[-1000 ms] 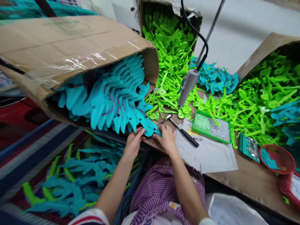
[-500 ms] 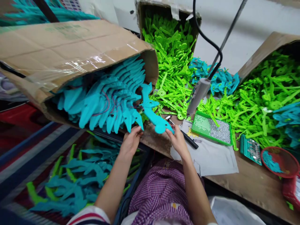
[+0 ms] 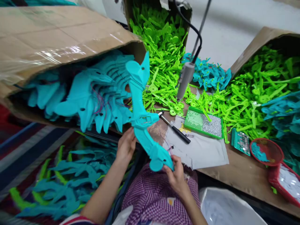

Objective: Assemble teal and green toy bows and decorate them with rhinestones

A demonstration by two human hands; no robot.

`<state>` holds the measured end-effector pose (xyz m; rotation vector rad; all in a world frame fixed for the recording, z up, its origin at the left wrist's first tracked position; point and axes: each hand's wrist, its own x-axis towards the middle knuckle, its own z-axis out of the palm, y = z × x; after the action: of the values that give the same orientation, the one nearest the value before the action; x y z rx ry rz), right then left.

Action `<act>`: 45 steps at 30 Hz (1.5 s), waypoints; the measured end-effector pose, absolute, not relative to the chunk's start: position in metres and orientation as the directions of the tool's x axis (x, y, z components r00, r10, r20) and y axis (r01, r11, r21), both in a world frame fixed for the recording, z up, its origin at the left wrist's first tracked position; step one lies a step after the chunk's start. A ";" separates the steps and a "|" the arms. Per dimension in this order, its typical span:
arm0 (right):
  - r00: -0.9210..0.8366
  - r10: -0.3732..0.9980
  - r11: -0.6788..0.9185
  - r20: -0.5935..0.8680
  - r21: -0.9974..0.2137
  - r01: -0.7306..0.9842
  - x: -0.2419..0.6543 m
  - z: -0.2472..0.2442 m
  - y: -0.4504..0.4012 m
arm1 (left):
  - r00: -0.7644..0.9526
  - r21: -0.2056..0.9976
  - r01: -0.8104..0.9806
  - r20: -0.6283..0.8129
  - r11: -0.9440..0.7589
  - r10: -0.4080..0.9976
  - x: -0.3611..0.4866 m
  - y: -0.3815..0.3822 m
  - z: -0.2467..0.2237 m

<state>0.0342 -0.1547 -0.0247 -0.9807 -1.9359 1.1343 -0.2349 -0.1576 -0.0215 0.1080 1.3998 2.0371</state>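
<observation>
Part (image 3: 138,103), turquoise, in front of carton (image 3: 58,34), lower end pinched in right hand (image 3: 177,175); left hand (image 3: 126,145) at middle, grip unclear; unhandled stack (image 3: 84,90) inside carton.

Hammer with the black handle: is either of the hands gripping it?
No, the hammer lies partly on the pale sheet, while the left hand and right hand are at the long blue piece.

On the flat brown worktop (image 3: 243,176), a black-handled metal hammer (image 3: 180,134) lies partly across a flat grey sheet (image 3: 206,153), left of a rectangular green plastic tray (image 3: 203,132). Right of that tray sits a round red plastic basket (image 3: 272,148). Left of the hammer, curved teal plastic pieces (image 3: 82,90) fill an open brown cardboard box (image 3: 70,34).
</observation>
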 end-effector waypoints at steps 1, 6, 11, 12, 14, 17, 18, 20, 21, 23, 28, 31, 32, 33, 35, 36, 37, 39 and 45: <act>-0.474 0.848 0.388 0.234 -0.885 0.257 0.031 -0.029 -0.156 | -0.801 0.877 -0.425 -0.247 -0.226 0.545 -0.222 -0.166 -0.018; -0.422 0.832 0.491 0.360 -0.833 0.256 0.022 -0.032 -0.150 | -0.584 0.879 -0.459 -0.190 -0.128 0.789 -0.164 -0.189 0.014; -0.469 0.845 0.356 0.257 -0.925 0.135 0.030 -0.010 -0.141 | -0.642 0.957 -0.252 -0.057 -0.141 0.764 -0.141 -0.159 0.067; -0.464 0.860 0.295 0.213 -0.949 0.112 0.034 -0.007 -0.139 | -0.684 0.967 -0.190 -0.008 -0.168 0.729 -0.137 -0.154 0.078; -0.450 0.884 0.182 0.126 -0.980 0.083 0.045 -0.003 -0.136 | -0.742 0.977 -0.059 0.095 -0.206 0.664 -0.129 -0.149 0.095; -0.367 0.925 0.161 0.099 -0.977 0.142 0.067 0.005 -0.134 | -0.799 0.967 0.139 0.238 -0.215 0.552 -0.113 -0.150 0.094; -0.307 0.944 0.180 0.121 -0.969 0.171 0.074 0.011 -0.134 | -0.814 0.958 0.205 0.281 -0.201 0.509 -0.106 -0.151 0.087; -0.189 0.962 0.227 0.195 -0.960 0.166 0.081 0.029 -0.135 | -0.795 0.937 0.307 0.348 -0.166 0.497 -0.090 -0.151 0.063; -0.167 0.960 0.249 0.226 -0.960 0.128 0.081 0.039 -0.134 | -0.758 0.929 0.333 0.365 -0.160 0.541 -0.081 -0.150 0.050; -0.199 0.950 0.249 0.240 -0.968 0.022 0.074 0.058 -0.128 | -0.596 0.910 0.365 0.390 -0.197 0.702 -0.064 -0.147 0.026; 0.038 0.998 -0.045 -0.053 -0.981 -0.191 0.062 0.072 -0.086 | -0.081 0.744 0.567 0.479 -0.355 0.874 -0.052 -0.138 0.014; 0.087 0.986 -0.110 -0.143 -0.947 -0.301 0.076 0.067 -0.059 | 0.102 0.669 0.632 0.428 -0.390 0.898 -0.072 -0.130 0.023; 0.071 0.987 -0.116 -0.146 -0.942 -0.315 0.081 0.066 -0.052 | 0.161 0.675 0.623 0.385 -0.396 0.909 -0.080 -0.126 0.024; 0.047 0.989 -0.121 -0.143 -0.940 -0.318 0.086 0.065 -0.045 | 0.219 0.698 0.598 0.331 -0.394 0.918 -0.088 -0.121 0.025; -0.003 0.990 -0.134 -0.140 -0.941 -0.311 0.092 0.063 -0.033 | 0.315 0.782 0.510 0.219 -0.359 0.924 -0.099 -0.108 0.026; -0.022 0.990 -0.142 -0.142 -0.942 -0.304 0.091 0.062 -0.027 | 0.344 0.835 0.449 0.168 -0.319 0.924 -0.100 -0.100 0.026; -0.036 0.990 -0.144 -0.140 -0.945 -0.293 0.089 0.060 -0.020 | 0.357 0.887 0.380 0.122 -0.263 0.926 -0.099 -0.091 0.026; -0.044 0.994 -0.106 -0.098 -0.965 -0.241 0.083 0.058 -0.003 | 0.347 0.958 0.253 0.042 -0.136 0.937 -0.091 -0.073 0.027; 0.022 0.964 0.252 0.267 -0.932 0.261 0.128 0.042 0.028 | 0.187 0.990 0.138 -0.015 -0.012 0.982 -0.053 -0.030 0.015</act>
<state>0.1282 0.0283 0.0423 -1.2157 -1.4644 0.8348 -0.0532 -0.0298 0.0150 1.3921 1.1666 0.9980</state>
